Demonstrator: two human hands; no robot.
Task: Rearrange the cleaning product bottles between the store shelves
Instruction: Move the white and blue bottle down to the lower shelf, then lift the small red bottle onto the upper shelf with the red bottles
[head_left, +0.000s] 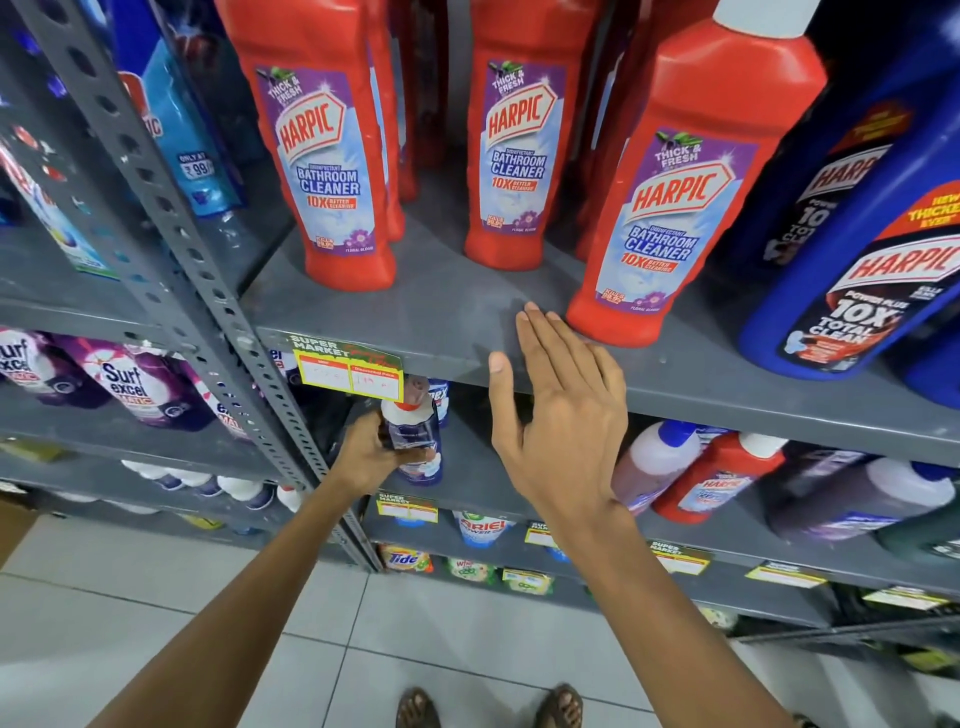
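Note:
Three red Harpic bathroom cleaner bottles stand on the grey upper shelf (447, 312): one at the left (322, 156), one in the middle (514, 150), one at the right (680, 208). My right hand (556, 410) is open, fingers flat over the shelf's front edge, fingertips just beside the right red bottle's base. My left hand (371, 457) is lower, at the shelf below, shut on a small bottle with a purple label and white shoulder (413, 431). Large dark blue Harpic bottles (852, 249) stand at the far right.
A perforated grey upright (171, 244) splits the shelving. Surf Excel packs (130, 384) lie on the left unit. Red and brown bottles (722, 473) lie on the lower right shelf. Ariel and Tide packs sit lower down. Tiled floor and my sandalled feet are below.

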